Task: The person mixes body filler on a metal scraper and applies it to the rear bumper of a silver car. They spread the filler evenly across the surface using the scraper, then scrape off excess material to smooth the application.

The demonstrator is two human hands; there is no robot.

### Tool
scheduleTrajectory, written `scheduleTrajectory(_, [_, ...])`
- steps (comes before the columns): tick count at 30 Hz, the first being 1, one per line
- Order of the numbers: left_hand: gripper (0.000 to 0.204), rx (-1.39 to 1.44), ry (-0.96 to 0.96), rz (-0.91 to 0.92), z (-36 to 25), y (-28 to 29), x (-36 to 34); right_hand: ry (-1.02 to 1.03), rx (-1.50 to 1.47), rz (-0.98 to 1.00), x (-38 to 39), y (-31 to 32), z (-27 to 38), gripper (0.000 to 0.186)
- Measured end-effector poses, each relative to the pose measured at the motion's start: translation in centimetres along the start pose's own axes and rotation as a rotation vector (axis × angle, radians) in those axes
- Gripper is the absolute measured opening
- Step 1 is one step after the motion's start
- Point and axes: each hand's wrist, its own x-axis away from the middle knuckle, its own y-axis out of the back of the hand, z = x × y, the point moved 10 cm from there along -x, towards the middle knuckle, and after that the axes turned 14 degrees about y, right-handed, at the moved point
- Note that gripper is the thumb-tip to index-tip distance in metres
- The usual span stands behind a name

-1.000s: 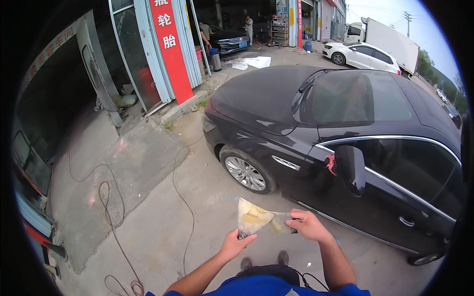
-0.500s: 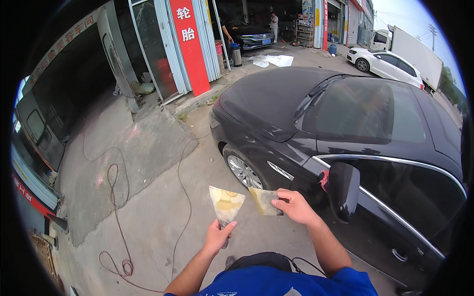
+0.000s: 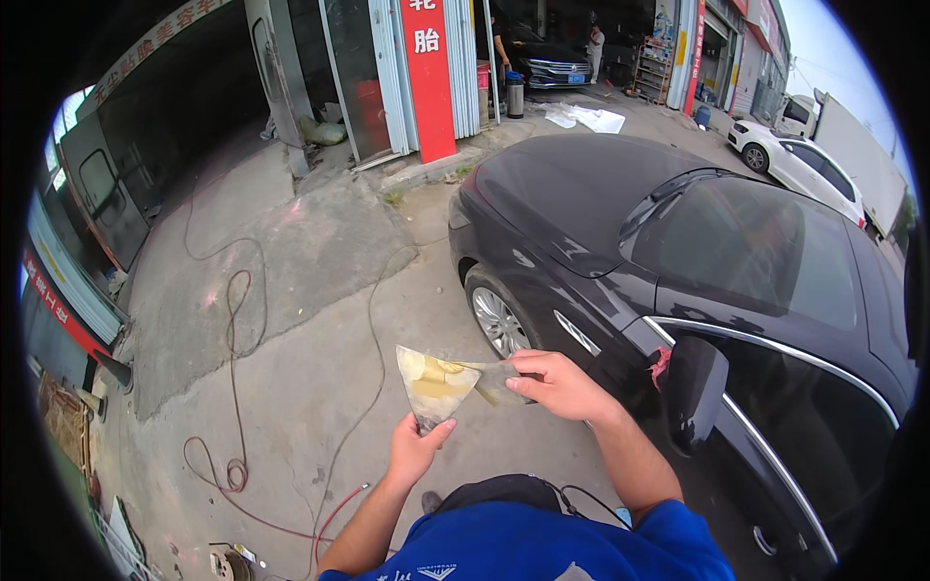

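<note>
My left hand (image 3: pixel 418 450) is closed round the handle of a wide, triangular putty knife (image 3: pixel 431 392). Yellowish putty (image 3: pixel 441 373) is smeared across its blade. In my right hand (image 3: pixel 562 382), pinched between thumb and fingers, is a thin rectangular scraper (image 3: pixel 489 382), greyish and stained with the same putty. The scraper's far edge lies against the right side of the putty knife's blade. Both tools are held in front of my body, above the concrete, to the left of a dark car (image 3: pixel 562 203).
The car's side mirror (image 3: pixel 693 392), with a red scrap (image 3: pixel 661 366) by it, stands near my right forearm. A reddish hose (image 3: pixel 235 465) loops over the concrete at left. Beyond are open garage bays, a person (image 3: pixel 594 48), a white car (image 3: pixel 799 165) and a truck.
The scraper has come leftward onto the putty knife's blade; before, the two were slightly apart. My view has shifted left, so the surroundings sit farther right.
</note>
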Motion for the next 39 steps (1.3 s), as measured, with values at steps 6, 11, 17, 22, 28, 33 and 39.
scheduleTrajectory(6, [0.023, -0.120, 0.013, -0.027, 0.2, 2.3, -0.6, 0.102, -0.107, -0.174, -3.4, -0.7, 0.7, 0.021])
scheduleTrajectory(11, [0.023, -0.060, 0.018, -0.039, 1.8, 4.5, -2.0, -0.050, -0.043, -0.013, -3.6, -4.3, -1.3, 0.021])
scheduleTrajectory(17, [0.025, -0.042, 0.102, -0.012, 3.5, 5.7, -2.8, -0.079, 0.003, -0.085, -3.4, -4.4, -4.2, 0.017])
scheduleTrajectory(22, [0.024, -0.231, 0.080, 0.028, 4.2, 5.5, -3.3, 0.021, -0.031, -0.168, -4.0, -4.8, -3.5, 0.016])
scheduleTrajectory(28, [0.026, 0.090, 0.148, 0.041, 4.1, 6.4, -3.4, -0.046, 0.042, -0.024, -2.8, -6.2, -5.2, 0.016])
scheduleTrajectory(33, [0.022, -0.183, 0.196, 0.048, 4.1, 5.9, -2.3, -0.016, -0.053, -0.204, -3.5, -4.5, -3.5, 0.016])
scheduleTrajectory(39, [0.021, -0.041, 0.129, 0.065, 4.0, 5.9, -3.0, 0.009, 0.002, -0.017, -2.9, -6.1, -3.5, 0.016])
